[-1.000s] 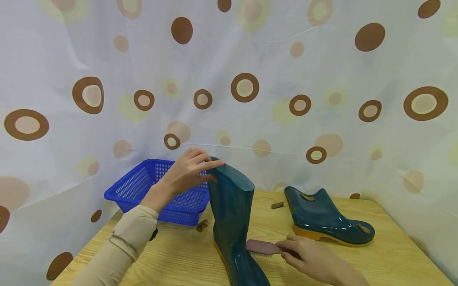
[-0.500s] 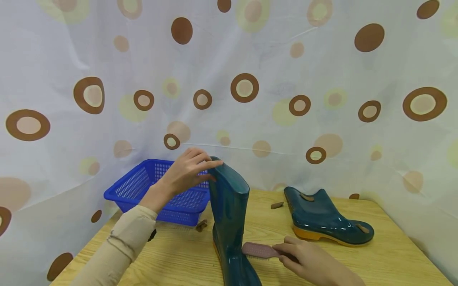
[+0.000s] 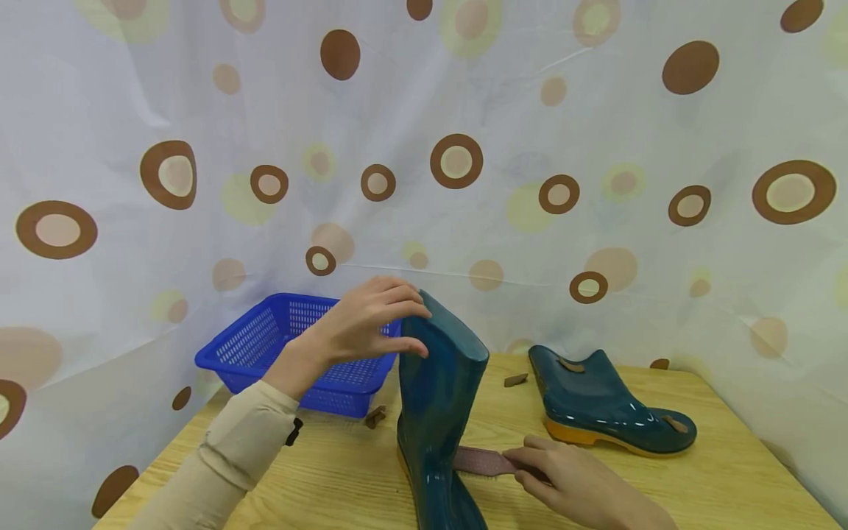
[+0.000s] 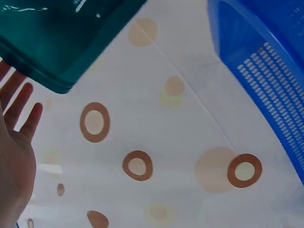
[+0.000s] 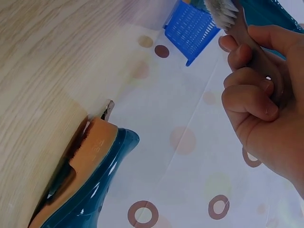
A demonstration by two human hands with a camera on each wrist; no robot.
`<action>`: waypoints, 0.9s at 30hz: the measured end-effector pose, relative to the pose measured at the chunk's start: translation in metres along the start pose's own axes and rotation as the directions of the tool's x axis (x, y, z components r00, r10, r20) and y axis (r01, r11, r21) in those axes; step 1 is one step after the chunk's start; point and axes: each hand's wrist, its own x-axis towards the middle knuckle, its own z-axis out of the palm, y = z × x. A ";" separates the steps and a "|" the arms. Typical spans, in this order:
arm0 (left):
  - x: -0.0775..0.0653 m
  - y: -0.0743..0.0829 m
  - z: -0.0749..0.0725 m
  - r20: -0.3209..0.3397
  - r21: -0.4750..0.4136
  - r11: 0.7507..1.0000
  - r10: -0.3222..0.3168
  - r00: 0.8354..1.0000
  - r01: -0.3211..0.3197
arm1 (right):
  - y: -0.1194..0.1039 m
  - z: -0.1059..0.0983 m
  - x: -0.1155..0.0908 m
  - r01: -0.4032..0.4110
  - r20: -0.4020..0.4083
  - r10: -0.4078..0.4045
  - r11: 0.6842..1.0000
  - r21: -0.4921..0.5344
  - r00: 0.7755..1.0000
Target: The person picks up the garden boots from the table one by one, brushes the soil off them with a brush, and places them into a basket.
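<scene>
A dark teal rubber boot [image 3: 433, 397] stands tilted on the wooden table, its toe cut off by the frame's lower edge. My left hand [image 3: 364, 320] holds the top of its shaft, fingers at the rim and thumb lower on the side. In the left wrist view, spread fingers [image 4: 19, 104] reach to the boot rim [image 4: 52, 83], which hides some fingertips. My right hand [image 3: 573, 478] grips the handle of a mauve brush [image 3: 483, 461]. The brush head is against or just behind the boot's ankle; contact is hard to tell. White bristles [image 5: 223, 14] show in the right wrist view.
A second teal boot [image 3: 596, 397] with a tan sole lies on its side at the right, brown scraps on it. A blue perforated basket [image 3: 232, 364] stands back left. Small brown pieces [image 3: 375, 417] lie on the table. A dotted curtain [image 3: 517, 132] hangs behind.
The boot's top has shifted left, then back right and leaned over. My left fingers now sit farther over the shaft. The brush has moved slightly left and is partly behind the boot.
</scene>
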 end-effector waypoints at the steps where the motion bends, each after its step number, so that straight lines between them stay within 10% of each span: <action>1: 0.003 0.002 0.000 0.003 -0.012 1.000 0.005 1.000 -0.005 | -0.001 0.000 0.001 -0.001 0.002 0.001 1.000 0.004 1.000; 15: 0.048 0.056 0.001 0.133 0.089 0.989 0.110 0.985 -0.122 | -0.007 0.000 0.002 0.009 -0.005 -0.009 1.000 0.011 1.000; 27: 0.045 0.064 0.008 0.176 0.175 0.966 0.158 0.972 -0.189 | -0.004 0.003 0.002 0.034 -0.020 -0.034 0.999 -0.008 0.999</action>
